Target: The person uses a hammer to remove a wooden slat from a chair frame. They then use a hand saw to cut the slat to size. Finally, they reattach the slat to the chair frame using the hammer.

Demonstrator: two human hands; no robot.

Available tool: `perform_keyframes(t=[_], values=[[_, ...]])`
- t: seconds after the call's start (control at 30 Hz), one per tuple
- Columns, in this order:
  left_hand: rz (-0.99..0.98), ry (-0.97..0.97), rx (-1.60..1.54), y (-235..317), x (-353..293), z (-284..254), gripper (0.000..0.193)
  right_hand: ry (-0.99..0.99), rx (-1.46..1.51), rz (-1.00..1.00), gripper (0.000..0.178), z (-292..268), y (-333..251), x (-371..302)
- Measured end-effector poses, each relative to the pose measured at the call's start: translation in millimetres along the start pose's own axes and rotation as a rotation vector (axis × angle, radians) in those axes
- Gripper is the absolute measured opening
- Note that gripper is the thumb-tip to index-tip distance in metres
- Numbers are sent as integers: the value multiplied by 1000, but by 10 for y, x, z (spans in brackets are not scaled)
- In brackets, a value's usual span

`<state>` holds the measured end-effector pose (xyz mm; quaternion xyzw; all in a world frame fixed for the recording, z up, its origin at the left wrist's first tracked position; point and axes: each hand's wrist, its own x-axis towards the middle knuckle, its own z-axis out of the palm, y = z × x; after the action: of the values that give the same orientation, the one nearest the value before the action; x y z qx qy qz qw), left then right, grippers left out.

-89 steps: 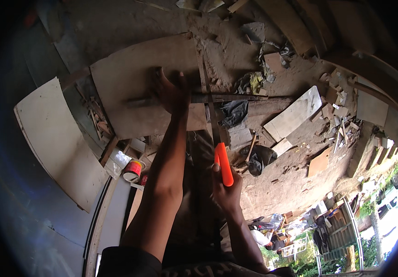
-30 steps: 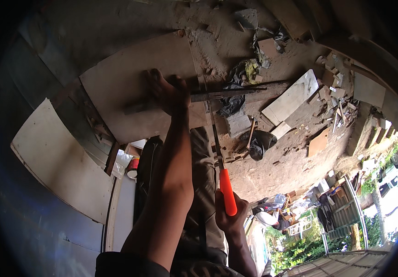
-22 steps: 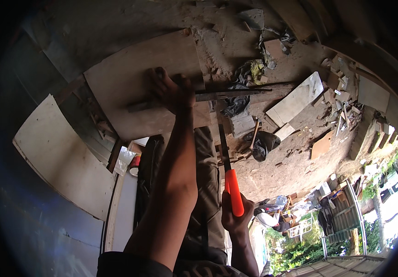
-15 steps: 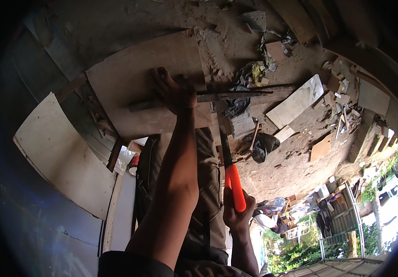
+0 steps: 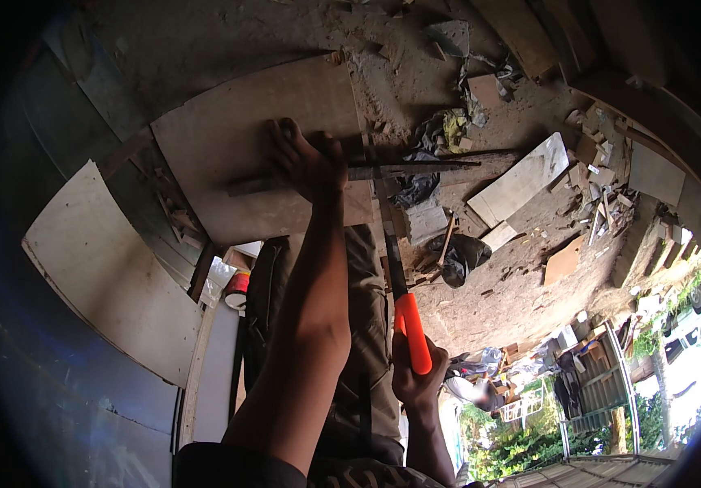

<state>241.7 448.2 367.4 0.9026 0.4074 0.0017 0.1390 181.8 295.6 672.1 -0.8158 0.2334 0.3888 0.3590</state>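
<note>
The pale board is pressed from above by the left hand, fingers spread, presumably so that it is steadied where the orange-handled saw, clamped in the right hand, is held at its right edge. The board is placed beneath the left hand and ahead of the right, the two well apart; farther right, a white panel is seen.

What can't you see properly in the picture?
All in the head view:
Dark strip: partly hidden under the left hand.
Handsaw's orange handle: partly covered by the right hand.
What the distant person does: too small, blurred.
Left sleeve: cut off by the lower edge.
</note>
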Motion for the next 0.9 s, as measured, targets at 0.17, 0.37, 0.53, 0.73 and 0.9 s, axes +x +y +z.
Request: perform_keyframes(t=[0.17,0.37,0.53,0.73,0.9], values=[[-1,-2,-10,11,-1,0,70,31,3,-59,29,33,-2,-6],[-3,19,-16,-2,-1,1,70,51,51,-43,28,45,-35,-54],[-23,-2,-17,15,-17,34,70,22,14,-15,24,19,-108,-24],[2,27,-41,-20,-9,21,69,20,-1,-48,26,-38,46,-99],[5,13,-16,19,6,-1,67,13,0,-44,26,-57,23,-60]])
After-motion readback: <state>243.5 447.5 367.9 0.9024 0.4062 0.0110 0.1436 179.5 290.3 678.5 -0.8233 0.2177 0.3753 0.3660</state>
